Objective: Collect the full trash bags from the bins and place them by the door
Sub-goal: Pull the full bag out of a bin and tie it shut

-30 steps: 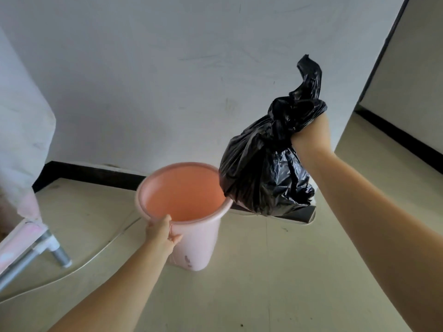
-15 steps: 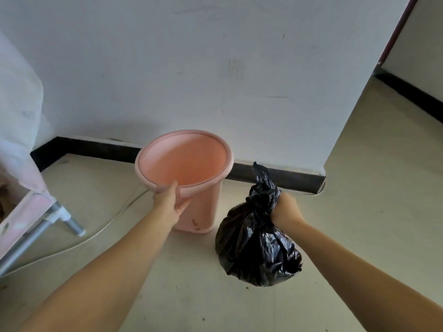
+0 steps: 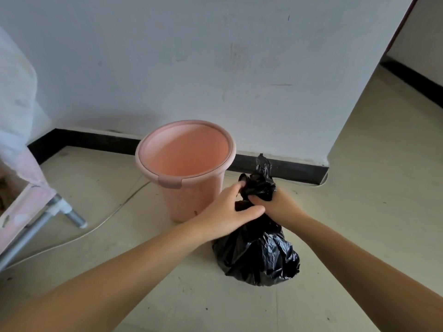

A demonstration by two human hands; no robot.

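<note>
Both hands meet at the neck of the black trash bag [image 3: 257,254], crinkled, bulging, low beneath them: my right hand [image 3: 273,204] grips its gathered top, my left hand [image 3: 230,212] has left the pink bin [image 3: 189,171] and pinches there too.

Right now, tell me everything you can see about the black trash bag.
The black trash bag is thin, glossy, crinkled plastic, bulging full. Its body rests on the floor, just right of the pink bin. The neck is gathered, a twisted tail sticking up. The right hand grips the neck; the left hand grasps it just beside.
</note>
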